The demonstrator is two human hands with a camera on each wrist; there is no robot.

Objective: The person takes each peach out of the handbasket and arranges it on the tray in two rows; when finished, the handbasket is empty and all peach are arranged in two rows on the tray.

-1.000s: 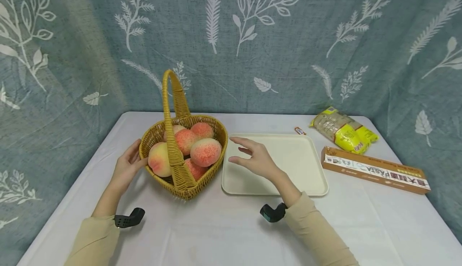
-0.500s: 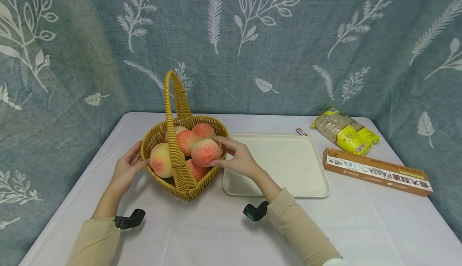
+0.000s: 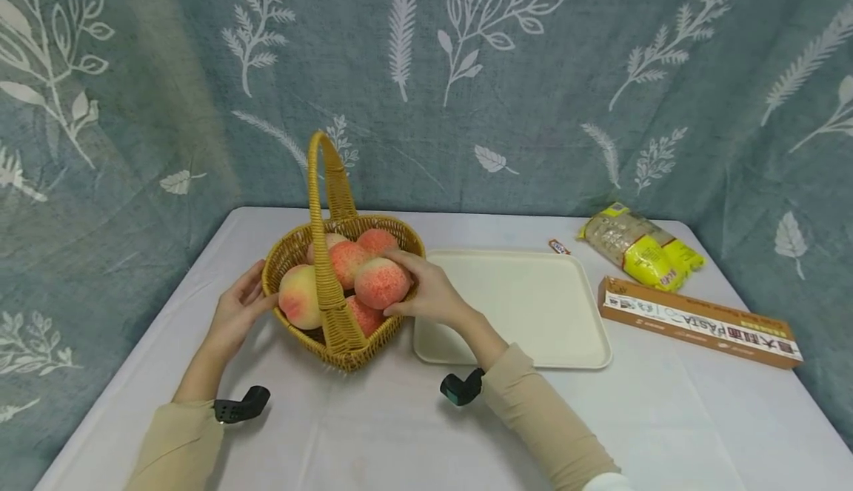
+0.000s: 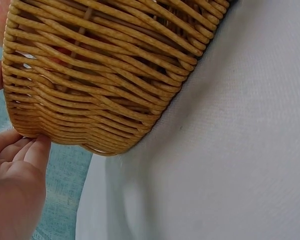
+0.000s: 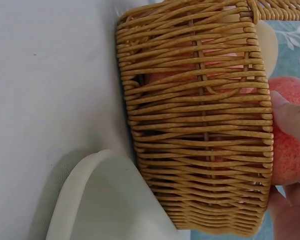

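A yellow-brown wicker basket with a tall handle holds several peaches, pink-red to pale yellow. At its left end my left hand holds the rim, thumb on the near side and fingers further back; the left wrist view shows its fingertips against the weave. My right hand reaches over the basket's right rim and grips a speckled pink peach, fingers behind it and thumb in front. In the right wrist view, that peach shows above the rim between thumb and fingers. The peach still sits among the others.
A cream tray lies right of the basket, partly under my right forearm. Beyond it are a small red-and-white wrapped item, a yellow-and-clear food bag and a long brown pasta box. A patterned blue-green curtain surrounds the white table.
My right hand has moved left from above the tray to the basket and closed its thumb and fingers round the peach. The left hand stays at the basket's left rim.
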